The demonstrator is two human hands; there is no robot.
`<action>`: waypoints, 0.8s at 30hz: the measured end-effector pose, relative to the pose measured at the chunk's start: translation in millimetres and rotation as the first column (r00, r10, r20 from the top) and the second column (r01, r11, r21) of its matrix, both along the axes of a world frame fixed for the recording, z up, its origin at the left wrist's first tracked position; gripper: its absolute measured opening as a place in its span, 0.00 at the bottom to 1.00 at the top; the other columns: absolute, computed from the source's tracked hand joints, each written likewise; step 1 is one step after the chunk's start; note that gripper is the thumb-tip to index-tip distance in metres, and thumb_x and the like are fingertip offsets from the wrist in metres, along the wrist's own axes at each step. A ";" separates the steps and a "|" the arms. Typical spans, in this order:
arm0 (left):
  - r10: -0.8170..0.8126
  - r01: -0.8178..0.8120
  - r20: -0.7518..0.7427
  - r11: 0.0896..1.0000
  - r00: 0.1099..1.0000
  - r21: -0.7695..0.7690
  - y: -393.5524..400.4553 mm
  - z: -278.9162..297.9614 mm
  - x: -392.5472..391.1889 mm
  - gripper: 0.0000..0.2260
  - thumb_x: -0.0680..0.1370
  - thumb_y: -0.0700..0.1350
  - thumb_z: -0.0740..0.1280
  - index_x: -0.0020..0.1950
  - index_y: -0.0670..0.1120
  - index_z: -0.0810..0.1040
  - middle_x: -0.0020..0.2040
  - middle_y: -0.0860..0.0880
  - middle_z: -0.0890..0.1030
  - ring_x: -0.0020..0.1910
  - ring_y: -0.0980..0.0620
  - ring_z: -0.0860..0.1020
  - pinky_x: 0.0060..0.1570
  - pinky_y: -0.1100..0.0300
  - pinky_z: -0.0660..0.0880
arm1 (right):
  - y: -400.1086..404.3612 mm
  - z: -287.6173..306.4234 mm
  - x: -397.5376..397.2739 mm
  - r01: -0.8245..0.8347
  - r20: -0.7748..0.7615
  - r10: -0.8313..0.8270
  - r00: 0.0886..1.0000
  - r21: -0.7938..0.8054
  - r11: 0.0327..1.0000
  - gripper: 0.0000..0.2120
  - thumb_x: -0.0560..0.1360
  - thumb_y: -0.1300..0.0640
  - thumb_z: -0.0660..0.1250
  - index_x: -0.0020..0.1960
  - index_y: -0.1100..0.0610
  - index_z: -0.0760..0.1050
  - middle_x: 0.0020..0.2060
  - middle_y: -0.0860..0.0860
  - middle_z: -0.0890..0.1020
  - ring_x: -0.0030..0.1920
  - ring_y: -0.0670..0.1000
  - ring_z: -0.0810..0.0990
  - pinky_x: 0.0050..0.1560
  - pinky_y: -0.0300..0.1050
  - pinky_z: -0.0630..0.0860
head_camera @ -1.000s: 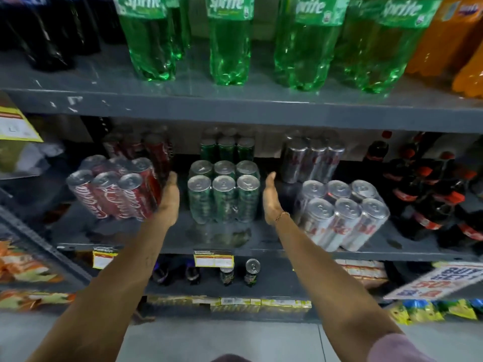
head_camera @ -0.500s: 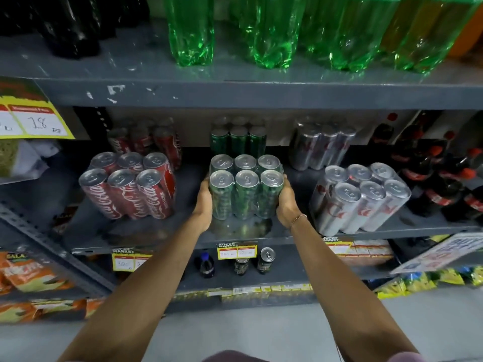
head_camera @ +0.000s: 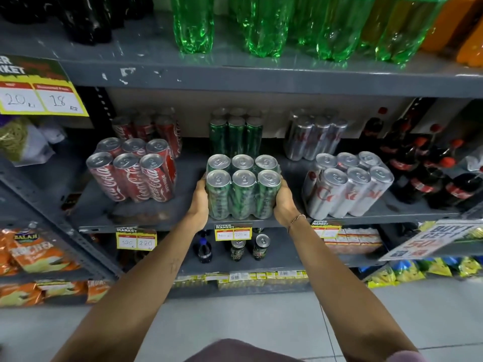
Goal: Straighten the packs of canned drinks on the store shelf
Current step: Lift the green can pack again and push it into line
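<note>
A shrink-wrapped pack of green cans (head_camera: 241, 190) stands upright at the front edge of the grey middle shelf (head_camera: 183, 205). My left hand (head_camera: 200, 202) presses its left side and my right hand (head_camera: 283, 202) its right side, so both grip the pack. To the left, a pack of red cola cans (head_camera: 133, 172) sits turned at an angle. On the right a pack of silver cans (head_camera: 345, 185) leans askew. Behind them stand a second red pack (head_camera: 149, 128), a second green pack (head_camera: 235, 133) and a second silver pack (head_camera: 315, 134).
Green bottles (head_camera: 257, 24) line the shelf above. Dark cola bottles with red caps (head_camera: 423, 165) crowd the right end of the middle shelf. Price tags (head_camera: 233, 232) hang on the shelf edge. Single cans (head_camera: 260, 246) stand below. Snack bags (head_camera: 34, 253) fill the left rack.
My hands went from open beside the green pack to pressed on its sides. The pack has come forward to the shelf's front edge.
</note>
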State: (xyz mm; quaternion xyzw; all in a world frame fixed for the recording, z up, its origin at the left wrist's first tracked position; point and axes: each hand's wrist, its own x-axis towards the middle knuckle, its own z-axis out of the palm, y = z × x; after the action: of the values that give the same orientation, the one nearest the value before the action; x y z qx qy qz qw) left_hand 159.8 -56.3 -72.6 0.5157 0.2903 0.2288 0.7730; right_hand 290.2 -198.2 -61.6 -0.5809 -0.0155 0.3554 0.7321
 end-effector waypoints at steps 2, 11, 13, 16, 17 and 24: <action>-0.003 0.003 -0.001 1.000 1.000 -0.003 -2.2 0.6 -2.4 0.22 0.79 0.56 0.49 0.47 0.50 0.82 0.42 0.52 0.87 0.43 0.56 0.85 0.39 0.60 0.80 | -1.9 3.4 -5.4 0.002 -0.006 -0.002 1.000 -0.008 1.000 0.19 0.80 0.44 0.52 0.51 0.55 0.78 0.48 0.55 0.83 0.54 0.56 0.79 0.63 0.54 0.74; -0.002 0.002 -0.003 1.000 1.000 0.028 -8.9 4.8 -8.1 0.23 0.78 0.57 0.50 0.42 0.52 0.84 0.40 0.54 0.87 0.40 0.57 0.85 0.37 0.61 0.78 | -10.9 16.2 -17.5 -0.042 -0.027 0.041 0.999 -0.016 0.999 0.27 0.80 0.39 0.47 0.52 0.56 0.78 0.57 0.58 0.80 0.57 0.58 0.79 0.62 0.55 0.73; -0.008 0.008 -0.003 1.000 1.000 0.029 -9.5 6.6 -9.7 0.24 0.78 0.57 0.50 0.41 0.53 0.85 0.41 0.53 0.87 0.41 0.57 0.85 0.41 0.58 0.79 | -12.0 16.0 -15.8 -0.038 -0.023 0.038 0.999 -0.026 0.999 0.28 0.80 0.38 0.47 0.52 0.56 0.79 0.60 0.60 0.80 0.55 0.57 0.80 0.60 0.55 0.75; 0.057 -0.056 -0.019 0.997 0.998 0.052 -9.8 13.9 -14.1 0.24 0.81 0.57 0.48 0.61 0.49 0.79 0.57 0.48 0.83 0.58 0.51 0.80 0.61 0.50 0.73 | -13.3 21.0 -14.0 -0.030 -0.031 0.030 0.999 -0.026 0.999 0.32 0.79 0.36 0.44 0.57 0.56 0.78 0.58 0.58 0.80 0.54 0.57 0.80 0.59 0.54 0.75; 0.088 -0.085 -0.030 0.992 0.996 0.090 -9.0 18.2 -17.4 0.24 0.82 0.57 0.47 0.69 0.47 0.72 0.65 0.47 0.78 0.65 0.49 0.75 0.66 0.50 0.69 | -12.6 24.9 -13.4 0.005 0.019 -0.004 1.000 -0.062 0.998 0.32 0.79 0.37 0.44 0.61 0.57 0.76 0.58 0.57 0.79 0.59 0.57 0.78 0.63 0.54 0.73; 0.207 -0.240 0.126 0.890 0.970 0.387 15.9 65.1 -50.3 0.20 0.84 0.46 0.49 0.66 0.37 0.72 0.66 0.41 0.76 0.66 0.49 0.73 0.68 0.57 0.66 | 16.9 86.5 -36.2 0.445 0.719 -0.316 0.619 0.011 0.895 0.16 0.81 0.55 0.52 0.51 0.59 0.78 0.51 0.57 0.81 0.50 0.54 0.78 0.54 0.48 0.72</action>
State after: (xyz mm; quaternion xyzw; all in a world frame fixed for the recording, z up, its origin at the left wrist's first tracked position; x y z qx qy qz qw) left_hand 109.5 -40.5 -7.6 0.6158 0.2632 0.3912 0.6312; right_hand 254.0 -181.3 24.9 -0.7210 -0.1395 -0.0575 0.6763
